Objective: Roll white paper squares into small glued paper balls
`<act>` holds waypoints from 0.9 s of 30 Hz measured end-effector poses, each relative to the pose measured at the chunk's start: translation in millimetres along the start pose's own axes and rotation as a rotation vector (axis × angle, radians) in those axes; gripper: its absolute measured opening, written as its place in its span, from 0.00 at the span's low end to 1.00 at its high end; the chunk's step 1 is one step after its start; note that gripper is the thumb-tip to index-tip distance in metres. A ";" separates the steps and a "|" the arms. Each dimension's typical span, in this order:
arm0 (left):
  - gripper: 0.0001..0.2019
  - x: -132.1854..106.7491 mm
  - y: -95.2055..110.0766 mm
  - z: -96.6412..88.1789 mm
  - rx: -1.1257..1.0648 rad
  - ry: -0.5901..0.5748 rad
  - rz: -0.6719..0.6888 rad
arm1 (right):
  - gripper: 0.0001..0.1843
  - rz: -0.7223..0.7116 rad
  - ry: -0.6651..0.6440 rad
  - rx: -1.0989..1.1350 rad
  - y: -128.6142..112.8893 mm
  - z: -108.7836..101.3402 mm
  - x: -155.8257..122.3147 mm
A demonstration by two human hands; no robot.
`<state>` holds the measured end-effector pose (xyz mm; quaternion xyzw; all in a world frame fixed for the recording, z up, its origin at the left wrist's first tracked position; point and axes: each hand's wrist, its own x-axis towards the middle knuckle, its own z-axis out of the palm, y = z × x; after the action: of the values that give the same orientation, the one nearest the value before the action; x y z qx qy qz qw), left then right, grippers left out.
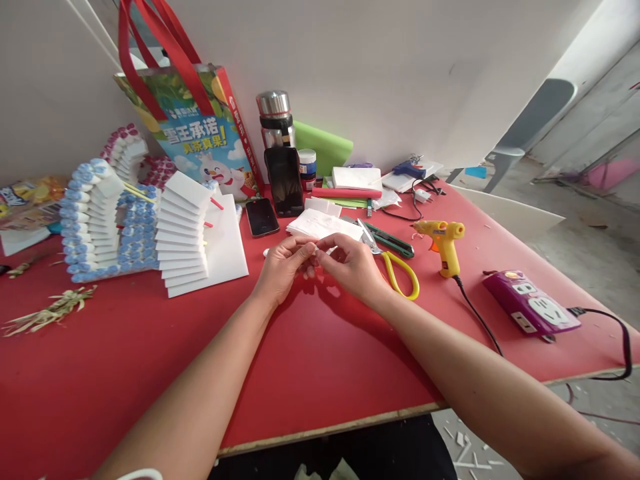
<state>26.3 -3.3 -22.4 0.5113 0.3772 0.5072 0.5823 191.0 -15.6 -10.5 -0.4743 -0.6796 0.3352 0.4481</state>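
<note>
My left hand and my right hand meet above the red table, fingertips pinched together on a small white piece that is mostly hidden by the fingers. Just behind the hands lies a stack of white foam sheets. Yellow-handled scissors lie right beside my right hand. A yellow glue gun stands further right, its black cord trailing toward the table's front edge.
A white stepped foam model with blue-capped pieces stands at the left. Two phones, a steel flask, a printed bag with red handles and a green utility knife sit behind. A purple power strip lies at the right.
</note>
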 end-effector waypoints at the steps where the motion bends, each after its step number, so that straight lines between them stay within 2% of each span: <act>1: 0.15 -0.1 -0.6 -0.4 0.004 0.005 0.003 | 0.10 0.006 0.003 0.004 1.0 -0.3 0.4; 9: 0.13 -0.3 -1.0 2.4 0.002 -0.022 0.004 | 0.10 0.090 -0.010 0.133 3.7 -4.0 3.1; 16: 0.12 -2.1 0.9 2.6 0.041 -0.051 0.039 | 0.09 0.141 -0.015 0.090 1.4 -4.8 3.5; 23: 0.16 -3.1 2.4 3.1 0.093 -0.098 0.036 | 0.06 0.036 0.032 -0.056 3.4 -6.0 4.5; 27: 0.17 -2.5 -0.4 3.2 0.007 -0.103 -0.013 | 0.07 -0.049 0.057 -0.163 3.9 -8.9 5.9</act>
<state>28.9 -6.5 -22.4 0.5363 0.3520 0.4749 0.6024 199.7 -8.5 -8.9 -0.5016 -0.7030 0.2541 0.4354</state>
